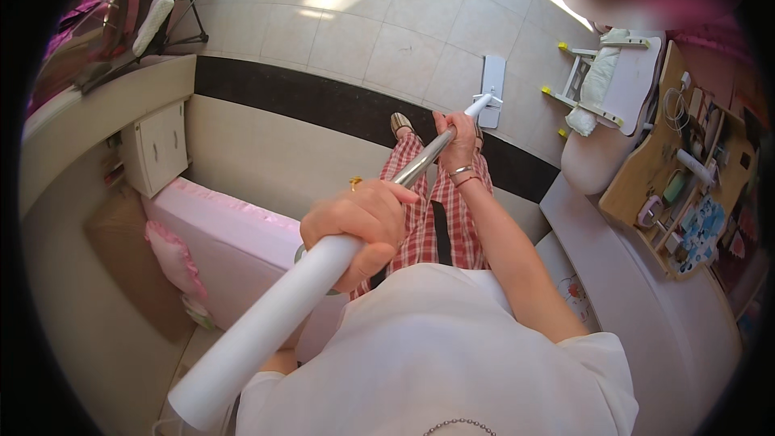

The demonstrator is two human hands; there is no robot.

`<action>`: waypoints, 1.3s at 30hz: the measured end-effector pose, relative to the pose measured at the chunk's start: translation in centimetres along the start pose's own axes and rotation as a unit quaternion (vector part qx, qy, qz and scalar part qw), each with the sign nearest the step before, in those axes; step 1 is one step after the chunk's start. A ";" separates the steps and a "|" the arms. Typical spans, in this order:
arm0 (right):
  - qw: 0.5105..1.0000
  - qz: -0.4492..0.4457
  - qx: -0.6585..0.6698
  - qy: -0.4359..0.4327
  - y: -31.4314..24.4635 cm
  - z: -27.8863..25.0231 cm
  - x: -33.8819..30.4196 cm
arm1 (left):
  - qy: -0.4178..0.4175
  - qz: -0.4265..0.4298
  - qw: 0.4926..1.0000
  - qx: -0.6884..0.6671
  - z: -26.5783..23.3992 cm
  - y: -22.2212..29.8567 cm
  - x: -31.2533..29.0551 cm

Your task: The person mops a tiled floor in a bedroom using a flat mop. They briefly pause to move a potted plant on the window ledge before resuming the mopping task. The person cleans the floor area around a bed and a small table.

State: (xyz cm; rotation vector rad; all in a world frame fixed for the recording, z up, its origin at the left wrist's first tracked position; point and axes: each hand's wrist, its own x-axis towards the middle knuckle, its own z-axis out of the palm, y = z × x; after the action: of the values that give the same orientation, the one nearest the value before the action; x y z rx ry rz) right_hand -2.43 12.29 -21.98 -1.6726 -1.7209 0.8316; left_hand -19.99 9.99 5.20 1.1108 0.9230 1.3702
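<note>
A flat mop (262,327) runs slantwise across the head view, its thick white grip close to my body. My left hand (355,230) is closed around the shaft just past that grip. Further down the silver pole, my right hand (458,141) wraps around it. The pole ends in a white joint on a narrow, pale grey mop head (492,73). That head lies flat on the tiles, a little beyond my feet.
Light floor tiles (363,40) stretch ahead, with a dark strip (291,97) along their near edge. A bed with pink bedding (234,230) stands at left. To the right are a small white chair (622,77) with yellow-tipped legs and a cluttered wooden desk (622,202).
</note>
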 end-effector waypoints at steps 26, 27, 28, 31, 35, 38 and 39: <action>0.982 -0.132 -0.015 -0.137 -16.2 4.5 -0.6 | 0.116 0.084 0.976 0.166 -6.8 12.8 -3.9; 0.984 -0.126 -0.013 -0.123 -17.3 5.1 -1.1 | 0.241 0.121 0.947 0.177 -6.4 12.6 -4.8; 0.985 -0.118 -0.002 -0.129 -17.8 6.1 -2.0 | 0.275 0.126 0.943 0.137 -6.7 12.7 -5.6; 0.967 -0.097 0.065 -0.224 -18.7 8.2 -4.6 | 0.339 0.122 0.929 0.086 -8.2 13.7 -8.7; 0.886 -0.141 0.058 -0.438 -19.0 11.2 -5.9 | 0.252 0.087 0.954 0.135 -11.3 13.6 -12.5; 0.830 -0.173 0.014 -0.530 -18.5 14.1 -5.1 | 0.192 0.062 0.967 0.156 -13.7 13.2 -14.1; 0.805 -0.183 -0.004 -0.564 -18.5 15.0 -4.8 | 0.180 0.049 0.969 0.164 -14.4 13.1 -14.4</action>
State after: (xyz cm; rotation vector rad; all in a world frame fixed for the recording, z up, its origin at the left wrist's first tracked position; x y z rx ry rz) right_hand -25.59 6.80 -16.98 -0.7027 -2.6503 1.8096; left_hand -37.77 -4.85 12.38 1.1857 1.4131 1.5695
